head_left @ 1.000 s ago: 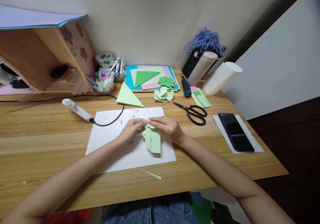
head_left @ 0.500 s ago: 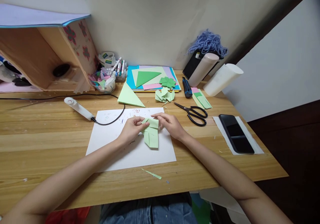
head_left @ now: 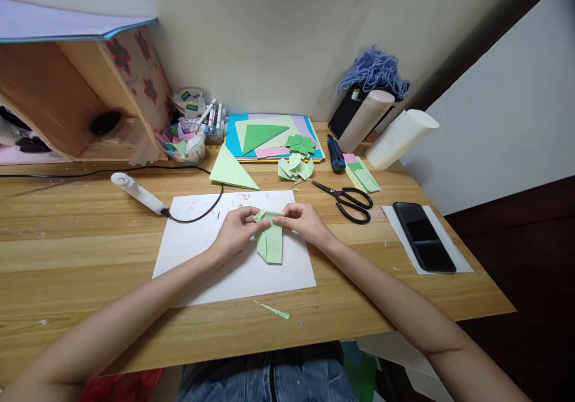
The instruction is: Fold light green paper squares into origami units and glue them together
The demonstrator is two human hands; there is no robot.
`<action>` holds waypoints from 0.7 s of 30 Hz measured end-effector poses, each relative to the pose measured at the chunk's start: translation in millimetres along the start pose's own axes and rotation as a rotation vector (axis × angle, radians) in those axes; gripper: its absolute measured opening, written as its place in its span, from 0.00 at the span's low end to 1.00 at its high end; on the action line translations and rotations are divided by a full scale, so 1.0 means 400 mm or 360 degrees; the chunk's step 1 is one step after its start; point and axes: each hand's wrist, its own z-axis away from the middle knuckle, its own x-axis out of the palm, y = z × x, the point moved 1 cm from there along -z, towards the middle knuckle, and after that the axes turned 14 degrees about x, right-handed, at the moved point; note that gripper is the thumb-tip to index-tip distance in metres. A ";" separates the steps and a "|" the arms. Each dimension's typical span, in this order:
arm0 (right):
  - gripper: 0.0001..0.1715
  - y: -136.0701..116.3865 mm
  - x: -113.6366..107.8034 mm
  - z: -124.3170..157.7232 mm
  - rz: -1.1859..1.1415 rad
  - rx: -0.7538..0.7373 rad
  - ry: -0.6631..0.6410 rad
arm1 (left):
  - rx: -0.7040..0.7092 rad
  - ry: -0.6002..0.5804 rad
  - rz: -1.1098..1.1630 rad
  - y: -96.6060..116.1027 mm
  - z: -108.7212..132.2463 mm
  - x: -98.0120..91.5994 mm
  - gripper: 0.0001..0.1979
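Note:
A folded light green paper piece [head_left: 270, 240] lies on a white sheet [head_left: 211, 258] in the middle of the wooden desk [head_left: 67, 240]. My left hand [head_left: 238, 229] pinches its upper left corner, fingers closed on the paper. My right hand [head_left: 304, 222] pinches the upper right corner the same way. Both hands rest on the white sheet, with the paper's top edge stretched between them. The lower part of the paper points toward me.
Black scissors [head_left: 349, 201] and a phone [head_left: 424, 236] lie to the right. A stack of coloured paper [head_left: 269, 138], a green clover [head_left: 300, 144], a light green triangle [head_left: 230, 170], a marker cup [head_left: 188, 144] and a corded white tool [head_left: 137, 192] lie behind. A paper scrap [head_left: 272, 310] lies near the front edge.
The paper has turned so it lies straighter, and its top flap has been folded down. Both hands have shifted to pinch its two upper corners.

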 end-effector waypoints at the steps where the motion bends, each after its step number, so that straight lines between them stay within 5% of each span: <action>1: 0.16 0.000 0.000 0.001 -0.0007 0.0010 -0.0004 | 0.0005 0.0002 0.0019 -0.001 0.000 0.001 0.18; 13: 0.17 0.009 0.006 -0.005 0.0020 0.0026 0.0044 | 0.0020 0.0003 -0.0024 -0.005 -0.001 0.001 0.18; 21: 0.17 0.000 0.002 -0.003 0.0101 -0.0009 -0.0149 | 0.0095 -0.0086 -0.0067 -0.003 0.003 0.001 0.18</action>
